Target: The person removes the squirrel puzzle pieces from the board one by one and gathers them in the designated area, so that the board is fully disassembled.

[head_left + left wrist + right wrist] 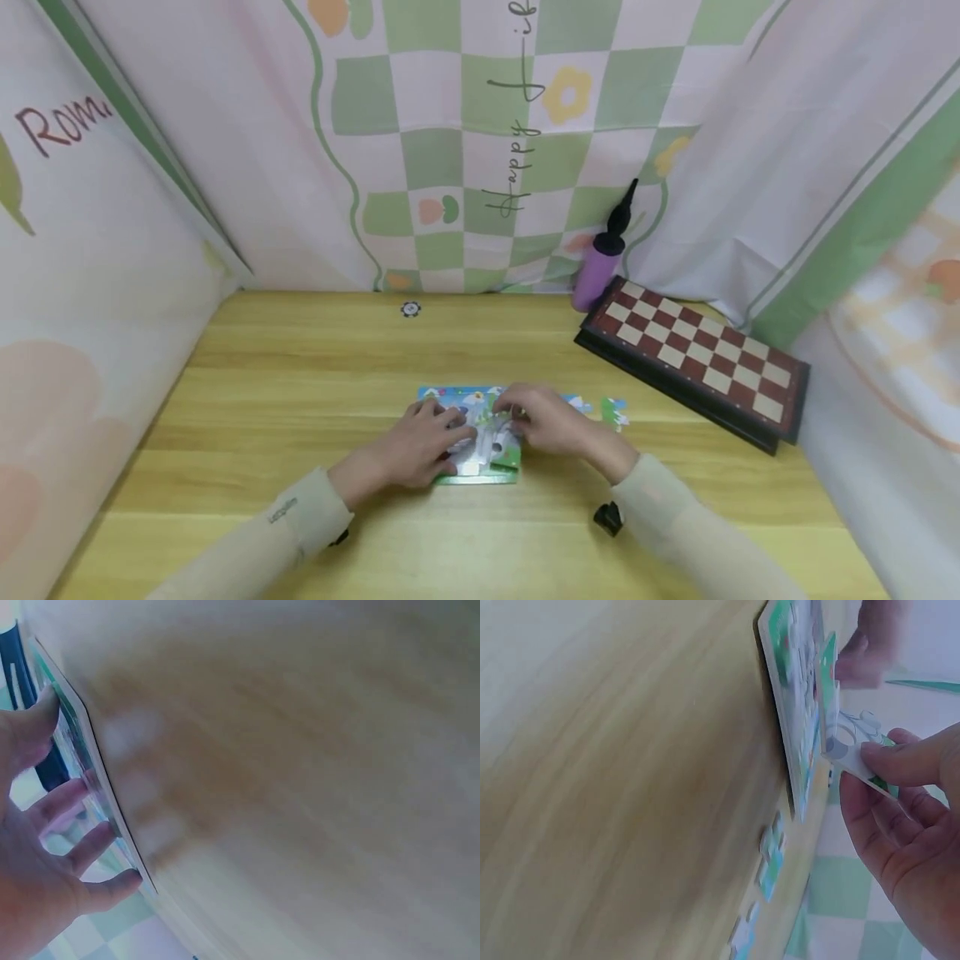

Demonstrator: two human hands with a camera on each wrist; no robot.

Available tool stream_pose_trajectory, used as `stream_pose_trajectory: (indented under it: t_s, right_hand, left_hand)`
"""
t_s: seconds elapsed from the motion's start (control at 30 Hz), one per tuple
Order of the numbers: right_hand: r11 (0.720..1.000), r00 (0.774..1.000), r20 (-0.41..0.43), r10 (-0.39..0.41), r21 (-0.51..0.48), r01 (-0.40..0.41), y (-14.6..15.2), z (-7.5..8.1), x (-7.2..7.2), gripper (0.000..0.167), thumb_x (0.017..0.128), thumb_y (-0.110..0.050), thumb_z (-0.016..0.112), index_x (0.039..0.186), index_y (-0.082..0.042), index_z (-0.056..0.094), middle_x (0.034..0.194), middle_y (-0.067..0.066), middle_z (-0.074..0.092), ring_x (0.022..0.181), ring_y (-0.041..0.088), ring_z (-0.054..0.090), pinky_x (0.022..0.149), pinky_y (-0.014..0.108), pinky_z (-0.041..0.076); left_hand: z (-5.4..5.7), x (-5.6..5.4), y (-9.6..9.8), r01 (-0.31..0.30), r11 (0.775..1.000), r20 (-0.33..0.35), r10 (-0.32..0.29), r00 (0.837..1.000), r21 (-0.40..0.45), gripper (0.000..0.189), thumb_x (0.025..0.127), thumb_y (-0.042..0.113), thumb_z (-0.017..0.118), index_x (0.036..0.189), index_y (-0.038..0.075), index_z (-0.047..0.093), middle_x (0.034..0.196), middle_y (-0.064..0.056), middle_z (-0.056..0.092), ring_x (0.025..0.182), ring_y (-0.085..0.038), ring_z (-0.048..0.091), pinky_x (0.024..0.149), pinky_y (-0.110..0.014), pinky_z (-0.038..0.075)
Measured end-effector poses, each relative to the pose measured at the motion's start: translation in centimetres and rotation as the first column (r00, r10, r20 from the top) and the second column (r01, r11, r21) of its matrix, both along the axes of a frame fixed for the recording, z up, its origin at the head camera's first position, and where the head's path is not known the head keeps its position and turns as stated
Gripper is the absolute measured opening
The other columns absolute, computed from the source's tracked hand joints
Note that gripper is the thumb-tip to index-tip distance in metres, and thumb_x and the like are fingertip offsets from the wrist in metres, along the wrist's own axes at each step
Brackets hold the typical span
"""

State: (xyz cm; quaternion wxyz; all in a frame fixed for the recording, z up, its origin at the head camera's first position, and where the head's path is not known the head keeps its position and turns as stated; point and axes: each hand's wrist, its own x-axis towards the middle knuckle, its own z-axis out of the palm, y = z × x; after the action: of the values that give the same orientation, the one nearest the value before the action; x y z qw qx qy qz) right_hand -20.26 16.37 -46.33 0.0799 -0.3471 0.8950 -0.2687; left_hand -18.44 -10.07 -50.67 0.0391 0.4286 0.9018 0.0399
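Observation:
A jigsaw puzzle board (472, 478) with a blue and green picture lies flat on the table. My left hand (420, 442) rests at its left side, fingers spread over the picture, and in the left wrist view the fingertips (124, 883) lie along the board's edge. Over the board's right part, my right hand (543, 421) pinches a white, grey and green puzzle piece (847, 750) between thumb and fingers. That piece is raised and tilted; a green-edged piece (827, 694) adjoins it in the right wrist view. My hands hide part of the picture.
Loose puzzle pieces (615, 412) lie right of the board. A folded chessboard case (697, 358) sits at the back right, beside a purple hand pump (597, 271). A small round chip (410, 309) lies near the table's back edge, before a patterned curtain (427, 167).

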Motion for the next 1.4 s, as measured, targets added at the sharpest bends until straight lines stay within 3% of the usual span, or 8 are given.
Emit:
stream_pose_trajectory:
  t_s: [0.17, 0.37, 0.6, 1.03, 1.4]
  right_hand:
    - [1.000, 1.000, -0.018, 0.017, 0.018, -0.017, -1.0, -0.8, -0.3, 0.033, 0.089, 0.009, 0.067, 0.116, -0.009, 0.073, 0.115, 0.006, 0.076, 0.100, 0.018, 0.070, 0.090, 0.035, 0.063]
    - [0.998, 0.999, -0.022, 0.049, 0.032, -0.048, -2.1, -1.1, -0.4, 0.031, 0.090, 0.007, 0.066, 0.116, -0.008, 0.073, 0.114, 0.006, 0.076, 0.104, 0.020, 0.071, 0.094, 0.038, 0.062]
    - [0.995, 0.997, -0.040, 0.073, 0.077, -0.070, -2.5, -1.5, -0.3, 0.033, 0.090, 0.009, 0.063, 0.115, -0.009, 0.074, 0.116, 0.006, 0.076, 0.109, 0.022, 0.070, 0.097, 0.039, 0.061]
    - [0.992, 0.993, -0.068, 0.093, 0.096, -0.086, -2.8, -1.6, -0.4, 0.033, 0.090, 0.009, 0.063, 0.116, -0.009, 0.074, 0.118, 0.007, 0.075, 0.110, 0.022, 0.070, 0.098, 0.040, 0.061]
    - [0.995, 0.995, -0.080, 0.065, 0.082, -0.059, -2.9, -1.9, -0.2, 0.034, 0.090, 0.010, 0.061, 0.118, -0.006, 0.073, 0.120, 0.011, 0.074, 0.114, 0.027, 0.070, 0.102, 0.043, 0.060]
  left_hand:
    - [0.1, 0.1, 0.4, 0.023, 1.000, 0.017, -0.023, 1.000, -0.008, 0.053, 0.103, 0.039, 0.062, 0.152, 0.046, 0.044, 0.146, -0.011, 0.054, 0.125, -0.038, 0.054, 0.113, -0.066, 0.046]
    - [0.7, 0.5, 0.6, 0.027, 0.997, 0.042, -0.024, 0.999, -0.073, 0.047, 0.106, 0.042, 0.053, 0.150, 0.058, 0.043, 0.151, -0.014, 0.050, 0.129, -0.041, 0.051, 0.115, -0.071, 0.043]
    - [1.2, 0.9, 0.7, 0.021, 0.993, 0.062, -0.014, 0.998, -0.113, 0.045, 0.108, 0.041, 0.050, 0.149, 0.057, 0.045, 0.160, -0.015, 0.043, 0.135, -0.043, 0.047, 0.117, -0.073, 0.039]
    - [0.6, 0.7, 0.7, 0.018, 0.990, 0.054, -0.010, 0.998, -0.143, 0.045, 0.108, 0.042, 0.048, 0.149, 0.060, 0.043, 0.163, -0.012, 0.040, 0.138, -0.040, 0.043, 0.119, -0.073, 0.037]
    - [0.6, 0.7, 0.6, 0.019, 0.988, 0.055, -0.011, 0.998, -0.154, 0.044, 0.108, 0.041, 0.048, 0.148, 0.061, 0.043, 0.162, -0.012, 0.041, 0.137, -0.040, 0.044, 0.118, -0.074, 0.037]
